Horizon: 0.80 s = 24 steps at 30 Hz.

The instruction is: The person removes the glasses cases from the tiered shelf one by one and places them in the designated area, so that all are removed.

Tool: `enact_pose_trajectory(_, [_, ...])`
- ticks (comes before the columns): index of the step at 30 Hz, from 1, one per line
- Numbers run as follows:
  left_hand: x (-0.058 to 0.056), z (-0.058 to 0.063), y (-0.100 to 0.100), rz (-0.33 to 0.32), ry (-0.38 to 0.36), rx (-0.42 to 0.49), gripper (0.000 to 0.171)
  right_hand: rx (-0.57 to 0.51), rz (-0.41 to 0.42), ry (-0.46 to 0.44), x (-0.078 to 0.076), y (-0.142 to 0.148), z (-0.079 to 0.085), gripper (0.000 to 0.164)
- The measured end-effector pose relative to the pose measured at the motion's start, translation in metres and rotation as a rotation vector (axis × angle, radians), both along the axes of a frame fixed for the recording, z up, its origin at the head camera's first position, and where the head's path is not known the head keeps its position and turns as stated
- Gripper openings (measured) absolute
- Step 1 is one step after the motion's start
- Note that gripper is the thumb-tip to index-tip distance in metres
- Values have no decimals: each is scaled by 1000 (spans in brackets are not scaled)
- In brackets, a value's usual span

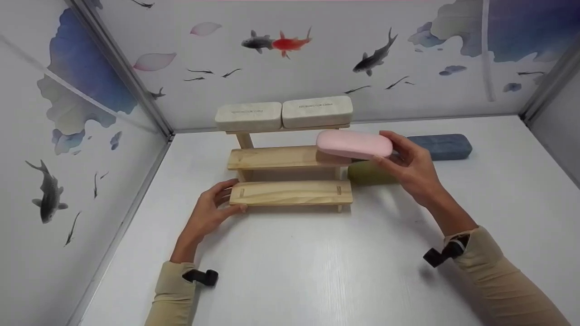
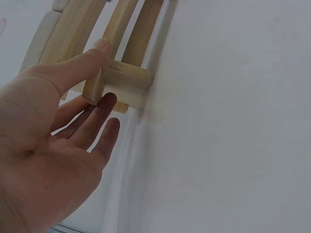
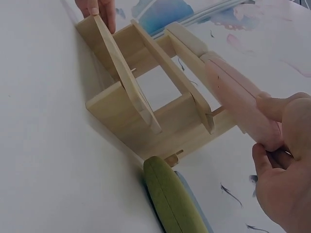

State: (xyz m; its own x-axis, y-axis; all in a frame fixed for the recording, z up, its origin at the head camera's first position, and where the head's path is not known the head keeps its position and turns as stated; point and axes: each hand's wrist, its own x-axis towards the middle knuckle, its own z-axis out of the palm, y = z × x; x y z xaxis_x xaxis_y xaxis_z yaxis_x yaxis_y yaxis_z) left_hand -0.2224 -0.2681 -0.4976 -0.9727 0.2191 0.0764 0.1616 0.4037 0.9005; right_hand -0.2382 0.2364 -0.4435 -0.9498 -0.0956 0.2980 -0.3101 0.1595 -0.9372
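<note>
A pink glasses case [image 1: 353, 144] is pinched at its right end between the thumb and fingers of my right hand [image 1: 414, 170]. It hangs above the right part of the middle tier of a three-tier wooden rack [image 1: 290, 192]. My left hand [image 1: 210, 210] grips the left end of the rack's lowest board; in the left wrist view, the thumb lies on the board [image 2: 114, 41] and fingers are under its end. Two cream glasses cases [image 1: 249, 115] sit side by side on the top tier, with small print on them.
A green glasses case [image 1: 371, 174] lies on the white table [image 1: 294, 262] just right of the rack, partly behind my right hand. Behind it is a blue glasses case [image 1: 446, 147]. A wall with painted fish [image 1: 290, 44] stands behind the rack, another wall at the left.
</note>
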Motion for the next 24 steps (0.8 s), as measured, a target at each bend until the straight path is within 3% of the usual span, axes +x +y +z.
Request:
enact_pose_trajectory(13, [1, -1, 0, 23, -10, -23, 82, -9, -12, 12, 1, 18, -5, 67])
enact_pose_trajectory(24, [0, 0, 1, 10, -2, -7, 82, -67, -24, -5, 2, 30, 1, 66])
